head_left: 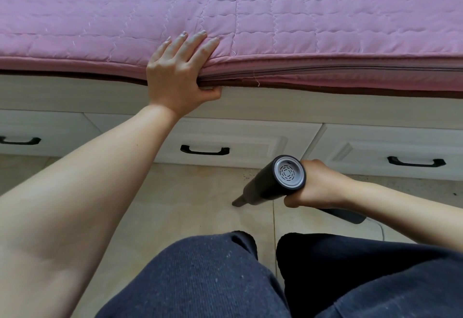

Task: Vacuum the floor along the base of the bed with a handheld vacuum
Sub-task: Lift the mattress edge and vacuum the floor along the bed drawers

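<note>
From the head view, a bed (250, 107) with a white wooden base is running across the frame, and a pink quilted mattress cover (250, 16) is lying on top of it, its zipped edge hanging just over the base. Three drawers are sitting in the base, each showing a black handle: one at the left (20, 140), one in the middle (204, 150) and one at the right (416, 162). Below the bed, a beige tiled floor (190, 200) is lying, with dark specks of dirt (375, 181) scattered against the foot of the bed beneath the right drawer. A thin white cable (379, 227) is curling on the tiles near the vacuum's grip. The person's knees in dark grey trousers (225, 280) are filling the bottom of the frame, in front of the bed.

The left hand (179, 74) is reaching up to the bed's edge, fingers spread flat on the cover and thumb hooking under the mattress rim, so it is clasping that edge. The right hand (318, 184) is curling tightly round the grip of the handheld vacuum (273, 182), a dark cylinder with a grey vented rear cap facing the camera. Its nozzle (239, 201) is pointing down to the floor below the middle drawer, a little out from the bed's base.

No writing or brand is readable anywhere.
</note>
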Tool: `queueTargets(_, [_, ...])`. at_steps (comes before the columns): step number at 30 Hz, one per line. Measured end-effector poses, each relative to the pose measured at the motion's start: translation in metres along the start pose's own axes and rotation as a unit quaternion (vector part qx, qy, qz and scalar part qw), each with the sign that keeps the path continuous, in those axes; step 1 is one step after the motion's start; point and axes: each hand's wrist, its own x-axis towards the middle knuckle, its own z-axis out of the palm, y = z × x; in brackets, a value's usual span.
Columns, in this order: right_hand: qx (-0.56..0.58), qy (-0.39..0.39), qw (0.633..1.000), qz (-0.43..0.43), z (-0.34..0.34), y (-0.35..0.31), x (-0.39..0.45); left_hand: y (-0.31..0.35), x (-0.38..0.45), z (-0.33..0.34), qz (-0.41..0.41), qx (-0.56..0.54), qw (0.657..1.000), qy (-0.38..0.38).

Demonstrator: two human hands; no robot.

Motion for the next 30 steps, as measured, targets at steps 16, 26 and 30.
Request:
queueTargets(16, [-0.053,-0.022,0.998,-0.002,-0.002,-0.004,-0.010,0.004,0.000,-0.009,-0.028,-0.026,0.998,-0.044])
queueTargets(26, [-0.083,-0.037,0.996,-0.007,-0.005,-0.004,-0.017,0.007,0.001,-0.013,-0.037,-0.031,0.997,-0.055])
queueTargets(30, [-0.086,-0.051,0.995,0.001,-0.006,-0.002,-0.019,0.010,0.000,-0.014,-0.040,-0.022,0.997,-0.058])
